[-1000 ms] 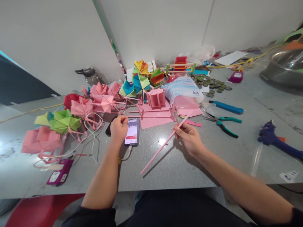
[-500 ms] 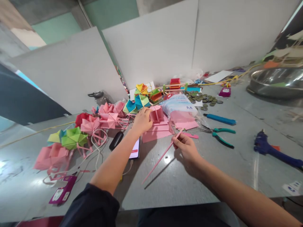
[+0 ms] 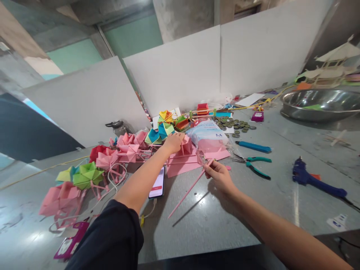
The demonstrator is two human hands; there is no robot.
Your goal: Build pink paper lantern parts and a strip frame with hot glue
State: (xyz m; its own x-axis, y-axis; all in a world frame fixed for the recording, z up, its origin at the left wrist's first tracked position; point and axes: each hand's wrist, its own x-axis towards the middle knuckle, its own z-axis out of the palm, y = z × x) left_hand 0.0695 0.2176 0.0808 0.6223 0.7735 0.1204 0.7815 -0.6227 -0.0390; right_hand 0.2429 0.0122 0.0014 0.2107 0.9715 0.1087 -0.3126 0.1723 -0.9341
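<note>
My right hand (image 3: pixel 221 175) is closed on one end of a thin pink rolled-paper stick (image 3: pixel 185 194), whose other end slants down to the left, above the table. Farther back, my left hand (image 3: pixel 173 143) reaches over a pink folded-paper piece (image 3: pixel 186 146), its fingers bent at the piece's upper left side; part of the grip is hidden. Under that piece lie flat pink paper sheets (image 3: pixel 178 170). To their right is an opened plastic packet of A4 colour paper (image 3: pixel 206 132). A phone (image 3: pixel 157 183) with its screen lit lies below my left forearm.
Pink, green and red folded-paper models (image 3: pixel 87 175) crowd the left side with white cables. On the right lie green-handled pliers (image 3: pixel 257 165), a blue-handled tool (image 3: pixel 254 146), a blue glue gun (image 3: pixel 316 179) and several coins (image 3: pixel 234 123). A metal basin (image 3: pixel 320 107) stands at the far right.
The view has tilted up and shifted a little to the right. My left hand has moved farther over the folded-paper piece. The right hand still holds the stick at the same slant.
</note>
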